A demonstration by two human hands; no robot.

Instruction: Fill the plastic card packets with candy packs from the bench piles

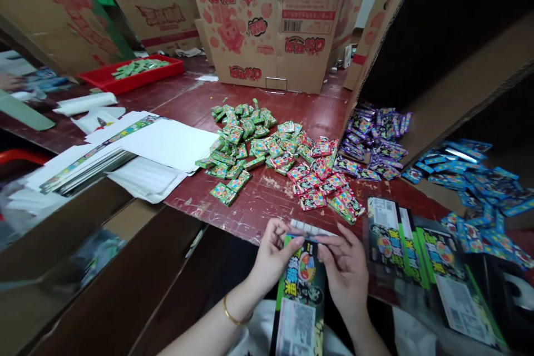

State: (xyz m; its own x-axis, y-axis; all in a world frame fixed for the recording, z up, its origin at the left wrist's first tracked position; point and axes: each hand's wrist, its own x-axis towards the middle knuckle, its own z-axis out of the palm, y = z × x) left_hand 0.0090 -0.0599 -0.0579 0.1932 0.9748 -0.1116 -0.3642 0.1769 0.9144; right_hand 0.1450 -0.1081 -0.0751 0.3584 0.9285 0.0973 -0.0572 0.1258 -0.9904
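Note:
A black and green printed candy bag [299,295] hangs upright in front of my lap, its top edge toward the table. My left hand [273,253] is closed on the top left corner, thumb in front and fingers curled behind. At the top right, my right hand [346,270] pinches the same edge between thumb and fingers. A thin blue strip shows along the bag's top between the hands; I cannot tell what it is. Just beyond lie red candy packets [312,183] and green candy packets [233,139] in loose piles on the table.
Purple packets [375,139] and blue packets [479,178] lie to the right by an open cardboard box [400,28]. More printed bags [442,256] rest at the right edge. White sheets [171,139] lie left, a red tray [133,79] behind them. A large carton [271,22] stands ahead.

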